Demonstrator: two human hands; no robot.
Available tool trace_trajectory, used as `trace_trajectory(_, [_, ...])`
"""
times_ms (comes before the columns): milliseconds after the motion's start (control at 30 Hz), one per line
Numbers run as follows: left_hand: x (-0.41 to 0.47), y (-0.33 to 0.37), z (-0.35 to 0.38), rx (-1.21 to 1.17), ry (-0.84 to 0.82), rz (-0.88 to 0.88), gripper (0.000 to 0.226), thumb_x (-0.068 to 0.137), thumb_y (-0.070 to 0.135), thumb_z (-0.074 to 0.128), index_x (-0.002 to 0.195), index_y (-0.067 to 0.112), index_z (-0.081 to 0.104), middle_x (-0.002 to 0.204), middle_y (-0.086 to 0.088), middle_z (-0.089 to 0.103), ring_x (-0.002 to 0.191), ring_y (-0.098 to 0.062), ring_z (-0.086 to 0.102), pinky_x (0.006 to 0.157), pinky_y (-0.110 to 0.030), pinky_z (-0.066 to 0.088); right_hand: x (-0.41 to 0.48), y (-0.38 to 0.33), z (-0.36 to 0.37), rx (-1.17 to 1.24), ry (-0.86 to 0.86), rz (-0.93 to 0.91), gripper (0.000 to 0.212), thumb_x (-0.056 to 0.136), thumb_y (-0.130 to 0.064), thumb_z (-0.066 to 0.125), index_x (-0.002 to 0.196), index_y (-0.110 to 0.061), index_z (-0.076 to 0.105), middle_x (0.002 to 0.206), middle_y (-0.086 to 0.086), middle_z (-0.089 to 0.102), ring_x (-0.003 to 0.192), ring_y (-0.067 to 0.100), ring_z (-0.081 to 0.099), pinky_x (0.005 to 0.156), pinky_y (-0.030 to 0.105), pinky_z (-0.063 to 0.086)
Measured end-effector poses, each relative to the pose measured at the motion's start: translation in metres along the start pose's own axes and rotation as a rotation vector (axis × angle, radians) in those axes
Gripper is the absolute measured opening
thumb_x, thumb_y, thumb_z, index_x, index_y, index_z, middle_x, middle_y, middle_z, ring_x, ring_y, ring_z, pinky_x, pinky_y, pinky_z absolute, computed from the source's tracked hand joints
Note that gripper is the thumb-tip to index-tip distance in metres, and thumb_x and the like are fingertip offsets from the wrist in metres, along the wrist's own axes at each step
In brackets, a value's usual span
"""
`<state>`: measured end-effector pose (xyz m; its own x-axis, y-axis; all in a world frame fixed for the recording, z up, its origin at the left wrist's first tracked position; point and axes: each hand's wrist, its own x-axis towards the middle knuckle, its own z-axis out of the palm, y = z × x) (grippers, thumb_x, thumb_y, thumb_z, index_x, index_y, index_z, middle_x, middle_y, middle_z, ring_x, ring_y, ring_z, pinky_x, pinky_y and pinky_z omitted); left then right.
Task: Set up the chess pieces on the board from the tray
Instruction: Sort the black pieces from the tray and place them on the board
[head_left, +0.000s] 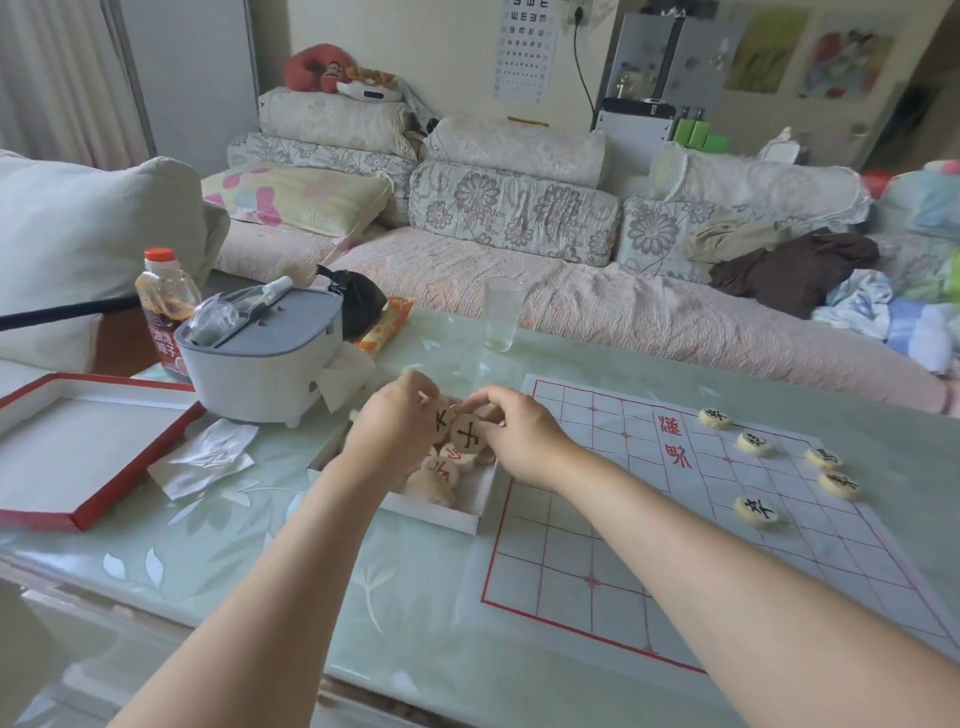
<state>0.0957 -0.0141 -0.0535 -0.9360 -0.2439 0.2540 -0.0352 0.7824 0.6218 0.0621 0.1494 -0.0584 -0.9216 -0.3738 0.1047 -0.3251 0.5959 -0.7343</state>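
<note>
A white tray (447, 514) with several round wooden chess pieces (441, 470) lies on the table, left of the paper chess board (675, 525). Both hands are over the tray. My left hand (395, 421) pinches a piece with a black character (441, 423). My right hand (519, 436) pinches another black-marked piece (467, 432), turned up towards me. Several black-marked pieces (756, 510) lie on the board's right side.
A red-edged box lid (78, 457) lies at the left, with crumpled paper (208, 457) beside it. Behind the tray stand a grey-white appliance (260, 358), a bottle (166, 306) and a glass (501, 314). A sofa runs behind the table.
</note>
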Motion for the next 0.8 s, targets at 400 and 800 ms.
trace_trajectory(400, [-0.040,0.115,0.103,-0.061,-0.434,0.236,0.023,0.097,0.020,0.042,0.112,0.027,0.057,0.104,0.004,0.065,0.064,-0.010,0.054,0.048,-0.023,0.040,-0.108,0.098,-0.115,-0.132,0.002,0.363,0.018,0.103,-0.019,0.047,0.113,-0.027,0.060,0.102,0.007,0.063,0.076,0.021,0.059,0.060,0.027,0.044])
trace_trajectory(800, [-0.050,0.132,0.137,0.036,-0.639,0.281,0.026,0.090,0.030,0.056,0.115,0.031,0.063,0.115,0.009,0.060,0.089,-0.013,0.060,0.072,-0.022,0.049,-0.134,0.133,-0.124,-0.418,-0.097,0.297,0.051,0.091,-0.039,0.063,0.140,-0.024,0.052,0.135,0.000,0.046,0.125,0.020,0.050,0.090,0.020,0.034])
